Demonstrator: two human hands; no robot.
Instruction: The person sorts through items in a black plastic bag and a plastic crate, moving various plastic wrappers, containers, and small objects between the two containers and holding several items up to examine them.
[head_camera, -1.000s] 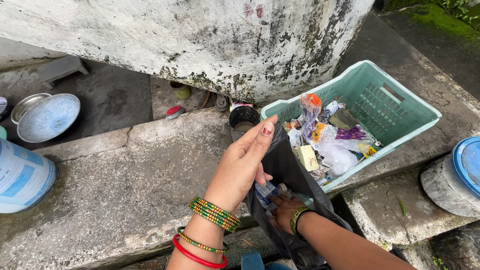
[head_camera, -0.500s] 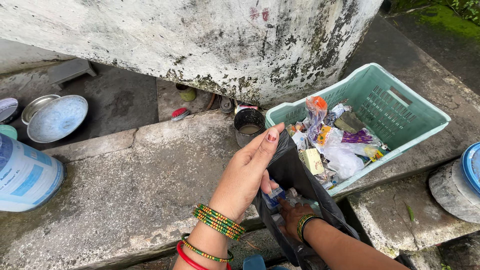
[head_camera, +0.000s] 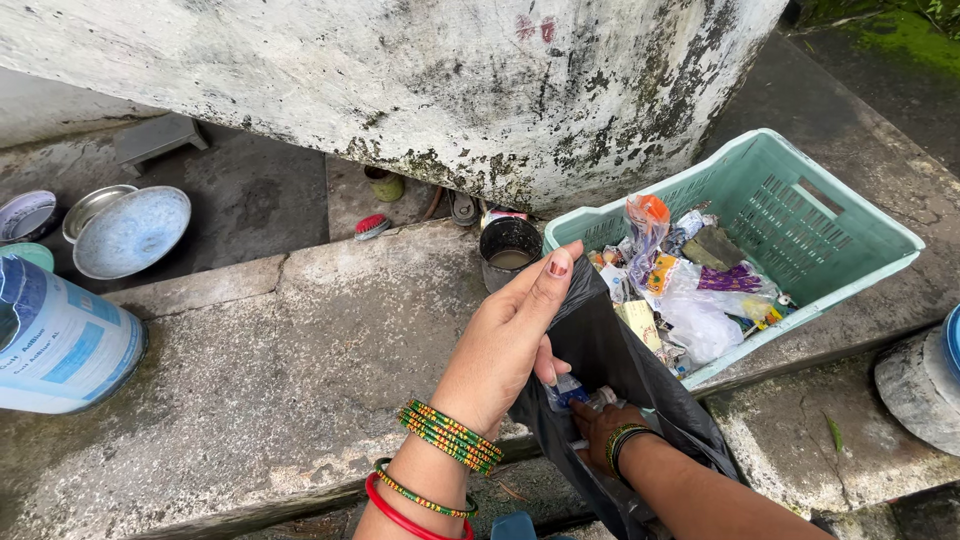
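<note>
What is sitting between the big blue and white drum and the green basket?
In the head view, mostly bare concrete ledge lies between the drum and the basket. Nearer the basket come the left hand and black bag it holds open.

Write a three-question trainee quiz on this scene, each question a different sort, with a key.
1. True or false: the left hand holds the rim of the black bag open.
2. Where is the right hand? A) inside the black bag B) on the green basket C) on the blue-and-white drum
3. Fill in: the green basket holds mixed ____.

Key: 1 true; 2 A; 3 wrappers and plastic litter.
</note>
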